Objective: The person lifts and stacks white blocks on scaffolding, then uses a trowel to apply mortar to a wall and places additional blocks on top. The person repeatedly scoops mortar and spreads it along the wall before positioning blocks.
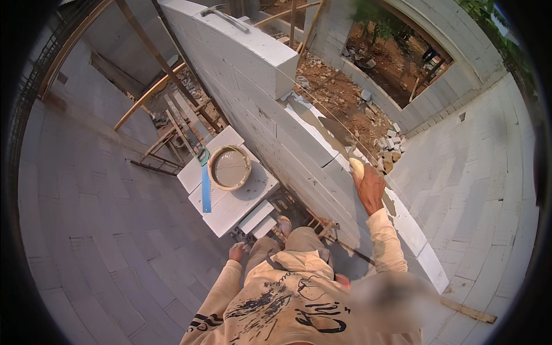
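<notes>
One trowel (339, 133) (right hand (370, 187)), one bucket (229, 167)

A stack of white blocks (230, 210) carries a round mortar bucket (229, 167), with a blue-bladed handsaw (205, 185) lying just beside it

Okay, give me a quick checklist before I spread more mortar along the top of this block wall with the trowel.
1. Grip on the trowel: ok. The right hand is closed on the pale handle of the trowel.
2. Mortar on the wall top: ok, a wet grey layer lies under the blade.
3. Mortar supply: ok. The bucket on the stacked blocks holds grey mix.
4. Left hand: cannot tell whether it grips anything; it hangs low by the thigh.
5. Guide string along the wall: ok, it looks taut.
6. Footing: cannot tell; only one sandalled foot shows.
</notes>
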`<move>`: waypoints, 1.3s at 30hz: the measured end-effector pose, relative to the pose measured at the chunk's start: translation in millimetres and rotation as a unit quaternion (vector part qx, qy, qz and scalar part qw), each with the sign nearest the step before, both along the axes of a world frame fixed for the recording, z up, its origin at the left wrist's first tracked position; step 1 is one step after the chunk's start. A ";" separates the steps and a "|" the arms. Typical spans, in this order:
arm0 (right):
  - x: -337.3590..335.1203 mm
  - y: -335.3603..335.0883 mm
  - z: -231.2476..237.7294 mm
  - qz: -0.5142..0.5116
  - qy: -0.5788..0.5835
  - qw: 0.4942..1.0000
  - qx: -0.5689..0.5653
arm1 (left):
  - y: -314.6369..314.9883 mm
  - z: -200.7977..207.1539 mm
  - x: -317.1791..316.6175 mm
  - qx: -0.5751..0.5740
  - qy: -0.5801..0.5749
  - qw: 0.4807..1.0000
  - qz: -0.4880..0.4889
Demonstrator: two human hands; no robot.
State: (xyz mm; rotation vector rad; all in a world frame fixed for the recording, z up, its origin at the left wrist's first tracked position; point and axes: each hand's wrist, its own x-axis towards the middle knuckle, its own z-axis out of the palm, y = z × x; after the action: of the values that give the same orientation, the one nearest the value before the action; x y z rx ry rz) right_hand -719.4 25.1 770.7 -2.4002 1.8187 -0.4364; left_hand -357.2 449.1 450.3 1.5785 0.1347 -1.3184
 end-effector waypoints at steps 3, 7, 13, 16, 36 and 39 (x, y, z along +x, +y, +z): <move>32.8 -24.3 -9.5 -0.001 -0.023 1.000 -0.020 | 22.9 -4.2 -4.1 0.026 -0.006 0.999 0.039; 44.1 -42.8 -20.0 -0.014 -0.024 0.999 -0.026 | 42.3 -4.1 -10.5 0.044 0.028 0.989 0.138; 40.8 -45.6 -21.8 -0.007 -0.009 1.000 -0.015 | 50.9 -7.7 -24.8 0.027 0.018 0.987 0.159; 32.9 -37.3 -17.4 -0.015 0.039 0.999 0.007 | 48.7 -13.9 -32.2 0.038 0.004 0.989 0.143; 69.2 -66.4 -24.7 0.000 0.001 0.999 -0.036 | -9.5 5.3 -1.0 0.087 -0.024 0.994 0.064; 89.9 -78.1 -16.8 -0.004 0.029 0.999 -0.014 | -4.5 6.6 -5.5 0.064 -0.009 0.993 0.099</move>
State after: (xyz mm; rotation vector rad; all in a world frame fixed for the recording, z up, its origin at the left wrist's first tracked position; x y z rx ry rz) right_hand -629.5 -53.0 753.8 -2.4516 1.8580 -0.3995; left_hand -362.7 444.6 456.9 1.6394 0.3626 -1.1583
